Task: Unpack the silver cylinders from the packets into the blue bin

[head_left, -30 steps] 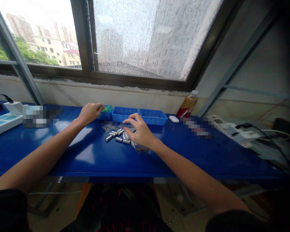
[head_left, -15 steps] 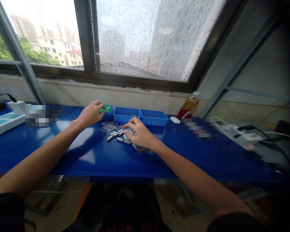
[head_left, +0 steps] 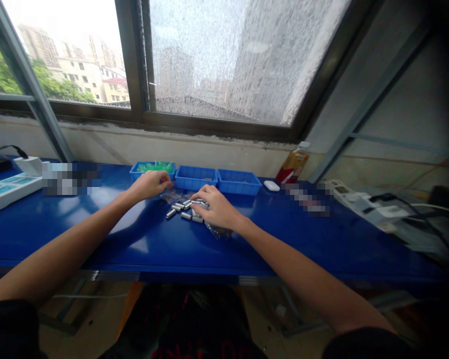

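Observation:
My left hand (head_left: pixel 151 184) is in front of the green-filled blue bin (head_left: pixel 134 174), above a clear plastic bag (head_left: pixel 169 197). Its fingers are closed in a pinch; whatever they hold is too small to make out. My right hand (head_left: pixel 219 208) curls over the right side of a loose pile of short silver metal pieces (head_left: pixel 186 216). A silver piece (head_left: pixel 200 202) shows between its thumb and fingers. Under that palm lies another clear bag (head_left: pixel 220 232) with small brass-coloured parts, partly hidden.
Two more blue bins, a middle one (head_left: pixel 195 182) and a right one (head_left: pixel 239 188), stand along the wall. To their right are a white rounded object (head_left: pixel 271 186) and a bottle (head_left: pixel 294 164). A white power strip (head_left: pixel 13 189) lies on the left of the blue table (head_left: pixel 164 249).
My left hand has come down and to the right, from over the green-filled bin to in front of it, so that bin's contents now show. My right hand has hardly moved.

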